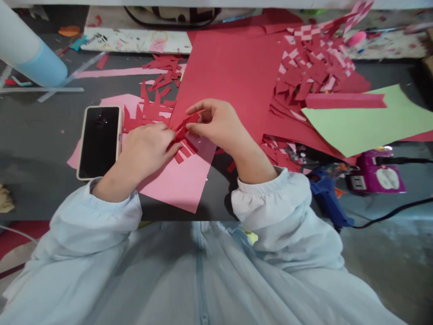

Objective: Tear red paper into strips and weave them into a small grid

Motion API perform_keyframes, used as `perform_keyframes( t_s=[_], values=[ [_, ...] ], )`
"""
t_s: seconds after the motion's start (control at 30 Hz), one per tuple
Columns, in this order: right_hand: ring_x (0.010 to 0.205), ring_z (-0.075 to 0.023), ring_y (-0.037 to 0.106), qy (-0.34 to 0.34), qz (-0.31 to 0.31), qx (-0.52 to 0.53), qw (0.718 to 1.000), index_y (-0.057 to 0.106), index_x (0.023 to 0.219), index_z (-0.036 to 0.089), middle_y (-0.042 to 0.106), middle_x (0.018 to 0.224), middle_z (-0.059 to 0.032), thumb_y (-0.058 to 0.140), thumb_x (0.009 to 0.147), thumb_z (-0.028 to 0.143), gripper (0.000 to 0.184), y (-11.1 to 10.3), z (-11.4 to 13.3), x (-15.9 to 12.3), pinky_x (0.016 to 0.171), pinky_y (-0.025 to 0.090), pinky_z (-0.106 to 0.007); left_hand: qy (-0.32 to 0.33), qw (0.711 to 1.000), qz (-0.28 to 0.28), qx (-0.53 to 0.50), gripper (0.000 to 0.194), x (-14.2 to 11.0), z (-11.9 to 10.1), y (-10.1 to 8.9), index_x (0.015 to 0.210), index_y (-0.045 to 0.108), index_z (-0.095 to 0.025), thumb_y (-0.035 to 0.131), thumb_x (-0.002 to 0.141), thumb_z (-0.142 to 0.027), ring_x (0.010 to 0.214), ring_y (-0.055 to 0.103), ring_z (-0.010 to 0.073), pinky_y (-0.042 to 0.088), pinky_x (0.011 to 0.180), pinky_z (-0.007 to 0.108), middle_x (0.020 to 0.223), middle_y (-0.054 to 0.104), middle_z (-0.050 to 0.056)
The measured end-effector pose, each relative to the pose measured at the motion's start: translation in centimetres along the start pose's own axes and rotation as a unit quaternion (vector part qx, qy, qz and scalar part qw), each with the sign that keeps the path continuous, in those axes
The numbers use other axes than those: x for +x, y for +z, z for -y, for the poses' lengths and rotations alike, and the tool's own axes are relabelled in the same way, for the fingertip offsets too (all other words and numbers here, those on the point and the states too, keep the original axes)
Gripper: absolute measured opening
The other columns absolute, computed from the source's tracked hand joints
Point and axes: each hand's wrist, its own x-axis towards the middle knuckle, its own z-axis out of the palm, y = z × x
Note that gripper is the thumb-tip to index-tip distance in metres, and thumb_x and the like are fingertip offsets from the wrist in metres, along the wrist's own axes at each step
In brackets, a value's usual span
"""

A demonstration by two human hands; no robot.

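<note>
My left hand [148, 146] presses down on a piece of red paper cut into strips [184, 152], fingers closed on its left end. The thumb and bent fingers of my right hand [219, 123] pinch one raised strip of that piece. Beneath both hands lies a pink paper sheet [182, 189]. Just beyond my left fingers are red spiky paper cutouts [149, 108] with small dots on them. A large red paper sheet [233, 67] reaches away behind my right hand. My left forearm is close to a phone [100, 143] in a pale case.
On the right lie a green paper sheet [368, 124], a folded red strip [345, 100] and a heap of woven red-and-pink paper pieces [311, 63]. A blue glue gun [328, 198] and a purple box [379, 174] sit nearer. Upper left stands a white-and-blue bottle [43, 61].
</note>
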Motion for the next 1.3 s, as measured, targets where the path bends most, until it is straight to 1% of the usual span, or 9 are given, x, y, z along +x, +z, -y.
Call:
perform_keyframes(
  t_s=[0.33, 0.4, 0.47, 0.57, 0.67, 0.83, 0.93, 1.1, 1.3],
  values=[
    [0.060, -0.0147, 0.065, 0.033, 0.016, 0.108, 0.993, 0.061, 0.092, 0.023, 0.053, 0.056, 0.0073, 0.074, 0.075, 0.015, 0.022, 0.3, 0.7, -0.3, 0.065, 0.060, -0.033, -0.035, 0.999, 0.001, -0.010, 0.037, 0.1, -0.4, 0.3, 0.095, 0.073, -0.016, 0.044, 0.100, -0.039, 0.088, 0.070, 0.0277, 0.049, 0.072, 0.036, 0.091, 0.072, 0.012],
    [0.063, -0.0156, 0.067, 0.032, 0.022, 0.120, 0.992, 0.061, 0.092, 0.023, 0.056, 0.058, 0.0065, 0.075, 0.075, 0.016, 0.023, 0.2, 0.8, -0.3, 0.067, 0.061, -0.034, -0.038, 0.999, -0.004, -0.017, 0.037, 0.1, -0.4, 0.4, 0.093, 0.073, -0.017, 0.044, 0.099, -0.038, 0.088, 0.070, 0.0271, 0.048, 0.071, 0.036, 0.090, 0.073, 0.012],
    [0.066, -0.0169, 0.069, 0.033, 0.032, 0.118, 0.992, 0.060, 0.092, 0.022, 0.061, 0.063, 0.0047, 0.073, 0.073, 0.012, 0.026, -0.1, 0.9, -0.4, 0.068, 0.060, -0.035, -0.036, 0.999, -0.015, -0.023, 0.037, 0.1, -0.4, 0.5, 0.090, 0.074, -0.017, 0.043, 0.098, -0.036, 0.086, 0.069, 0.0264, 0.048, 0.070, 0.035, 0.088, 0.073, 0.011],
    [0.070, -0.0191, 0.071, 0.041, 0.051, 0.087, 0.994, 0.055, 0.093, 0.023, 0.068, 0.070, 0.0028, 0.068, 0.065, 0.000, 0.039, -0.9, 0.9, -0.7, 0.068, 0.057, -0.035, -0.032, 0.999, -0.025, -0.025, 0.037, 0.2, -0.4, 0.5, 0.087, 0.074, -0.018, 0.041, 0.097, -0.032, 0.084, 0.069, 0.0257, 0.047, 0.068, 0.035, 0.085, 0.072, 0.011],
    [0.069, -0.0197, 0.070, 0.029, 0.088, 0.049, 0.995, 0.048, 0.093, 0.025, 0.070, 0.070, 0.0042, 0.064, 0.060, -0.005, 0.048, -1.8, 0.9, -1.1, 0.067, 0.054, -0.033, -0.037, 0.999, -0.011, -0.016, 0.039, 0.2, -0.4, 0.4, 0.089, 0.075, -0.017, 0.040, 0.097, -0.032, 0.083, 0.069, 0.0262, 0.047, 0.068, 0.035, 0.085, 0.073, 0.012],
    [0.072, -0.0173, 0.063, -0.047, 0.148, -0.105, 0.982, 0.050, 0.075, 0.024, 0.068, 0.076, 0.0027, 0.071, 0.055, -0.003, 0.040, -2.5, 1.4, -1.3, 0.066, 0.046, -0.031, -0.044, 0.999, 0.004, -0.013, 0.038, 0.3, -0.4, 0.2, 0.090, 0.075, -0.017, 0.040, 0.097, -0.032, 0.084, 0.069, 0.0263, 0.047, 0.069, 0.035, 0.088, 0.073, 0.011],
    [0.074, -0.0170, 0.059, -0.076, 0.165, -0.167, 0.969, 0.056, 0.075, 0.023, 0.068, 0.082, 0.0015, 0.075, 0.054, 0.000, 0.036, -2.3, 1.4, -1.1, 0.068, 0.044, -0.031, -0.041, 0.999, 0.006, -0.019, 0.040, 0.3, -0.4, 0.2, 0.089, 0.074, -0.017, 0.039, 0.098, -0.032, 0.084, 0.069, 0.0271, 0.047, 0.068, 0.036, 0.088, 0.073, 0.012],
    [0.077, -0.0175, 0.057, -0.102, 0.180, -0.184, 0.961, 0.062, 0.080, 0.023, 0.067, 0.086, -0.0006, 0.073, 0.057, -0.001, 0.036, -2.0, 0.7, -0.9, 0.071, 0.044, -0.031, -0.041, 0.999, 0.001, -0.034, 0.036, 0.2, -0.3, 0.3, 0.087, 0.072, -0.019, 0.040, 0.098, -0.032, 0.085, 0.068, 0.0256, 0.046, 0.069, 0.036, 0.091, 0.073, 0.012],
    [0.075, -0.0155, 0.056, -0.116, 0.187, -0.206, 0.954, 0.062, 0.083, 0.021, 0.067, 0.087, -0.0006, 0.071, 0.061, 0.002, 0.031, -2.2, 0.8, -1.0, 0.070, 0.044, -0.029, -0.043, 0.998, -0.015, -0.040, 0.035, 0.2, -0.3, 0.6, 0.083, 0.071, -0.017, 0.043, 0.097, -0.031, 0.083, 0.069, 0.0251, 0.045, 0.069, 0.035, 0.087, 0.072, 0.011]
  ],
)
